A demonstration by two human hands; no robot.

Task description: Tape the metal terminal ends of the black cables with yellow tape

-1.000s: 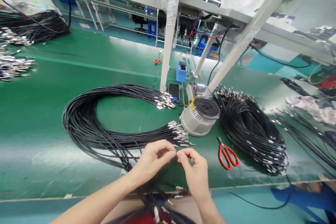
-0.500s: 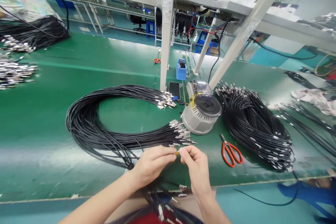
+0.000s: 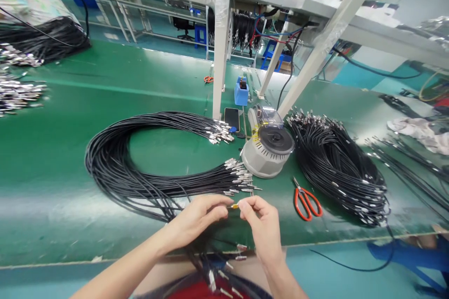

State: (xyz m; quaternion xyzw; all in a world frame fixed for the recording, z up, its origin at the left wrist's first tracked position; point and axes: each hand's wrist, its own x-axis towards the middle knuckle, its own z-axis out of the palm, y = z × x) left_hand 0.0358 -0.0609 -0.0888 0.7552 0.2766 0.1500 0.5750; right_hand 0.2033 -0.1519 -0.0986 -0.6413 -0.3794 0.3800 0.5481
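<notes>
Yellow connector (image 3: 234, 206) shifted between hands (image 3: 196, 219); blue box (image 3: 241, 96) holds dark item (image 3: 242, 84).

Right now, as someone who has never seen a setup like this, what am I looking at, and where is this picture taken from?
This view comes from a camera worn on a person's head, looking forward and down at their own two hands. The left hand and right hand pinch a small yellow-and-metal piece between them. On the green workbench lie coils of black cable with metal ends, a round grey machine and red-handled scissors.
</notes>
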